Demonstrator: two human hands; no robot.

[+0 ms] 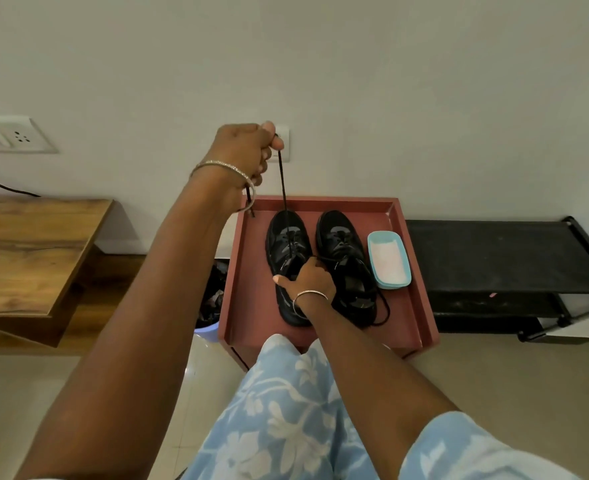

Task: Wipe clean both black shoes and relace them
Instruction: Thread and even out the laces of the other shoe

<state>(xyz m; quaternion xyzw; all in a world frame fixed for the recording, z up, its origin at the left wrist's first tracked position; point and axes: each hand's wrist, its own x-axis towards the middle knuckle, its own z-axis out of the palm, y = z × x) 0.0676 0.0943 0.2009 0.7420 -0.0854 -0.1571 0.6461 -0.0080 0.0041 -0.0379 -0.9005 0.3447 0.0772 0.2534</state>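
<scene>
High up, the left hand has fingers and thumb curled tight round the thin black shoelace. The lace drops taut, almost straight down, from that fist into the eyelets of the black sneaker on the left, and a loose end dangles by the wrist. Below, the right hand grips the same shoe at its opening, fingers curled over the collar, pinning it to the reddish-brown tray table. So the pull runs upward, away from a shoe lying toe-first toward the wall. The second black sneaker sits just beside it with its laces loose, next to a pale blue plastic dish. I'd judge the left hand does the drawing and the nearer right hand anchors. Whether the lace is going in or out, I can't tell.
</scene>
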